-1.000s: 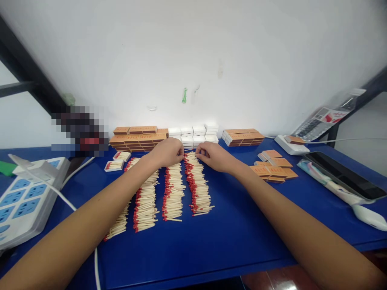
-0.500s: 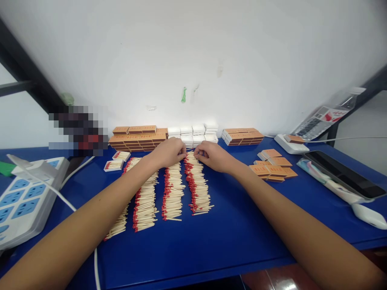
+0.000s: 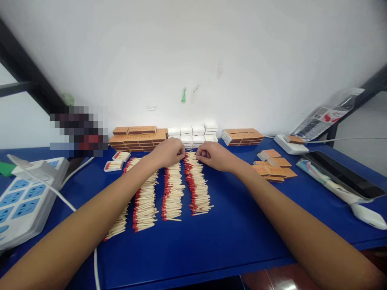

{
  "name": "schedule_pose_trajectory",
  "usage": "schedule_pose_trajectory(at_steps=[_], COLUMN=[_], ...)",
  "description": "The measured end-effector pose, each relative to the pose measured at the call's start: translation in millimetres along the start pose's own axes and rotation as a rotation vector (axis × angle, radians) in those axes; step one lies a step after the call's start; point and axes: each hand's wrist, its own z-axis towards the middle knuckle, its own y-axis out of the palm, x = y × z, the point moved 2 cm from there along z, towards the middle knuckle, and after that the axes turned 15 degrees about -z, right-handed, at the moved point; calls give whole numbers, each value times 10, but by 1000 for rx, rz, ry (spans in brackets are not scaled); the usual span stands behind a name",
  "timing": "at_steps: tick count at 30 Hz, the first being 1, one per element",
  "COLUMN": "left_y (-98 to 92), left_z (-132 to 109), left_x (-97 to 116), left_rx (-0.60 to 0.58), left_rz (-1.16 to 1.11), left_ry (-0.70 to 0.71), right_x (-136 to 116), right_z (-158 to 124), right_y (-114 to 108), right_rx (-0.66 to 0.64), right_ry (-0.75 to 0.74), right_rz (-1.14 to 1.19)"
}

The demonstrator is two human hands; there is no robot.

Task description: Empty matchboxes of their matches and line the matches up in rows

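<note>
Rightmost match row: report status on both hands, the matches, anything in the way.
Left hand and right hand flank far end of rightmost match row; grip unclear. Red heads point left. Left forearm hides part of leftmost match row.

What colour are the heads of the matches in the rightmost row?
The match heads are red; the head camera's view shows this best.

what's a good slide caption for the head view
Left hand and right hand at the far end of the rightmost match row on a blue table, stacked matchboxes behind.
</note>
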Motion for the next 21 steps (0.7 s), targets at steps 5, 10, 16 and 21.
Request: schedule_pose_trajectory(at_steps=[5,10,16,21], left_y=[-11,-57,-39,-19], left_z=[-1,-20,-23,-19], left_x=[-3,24,43,52], left_rx=[-14,33,36,4], left_rz=[-3,33,48,24], left_ry=[11,-12,-34,-25], right_x=[-44,44,89,43], right_z=[7,12,7,23], right_y=[16,3,34,110], right_rx=[4,32,-2,16], right_ry=[-9,45,137,83], right_rz=[7,-35,-51,38])
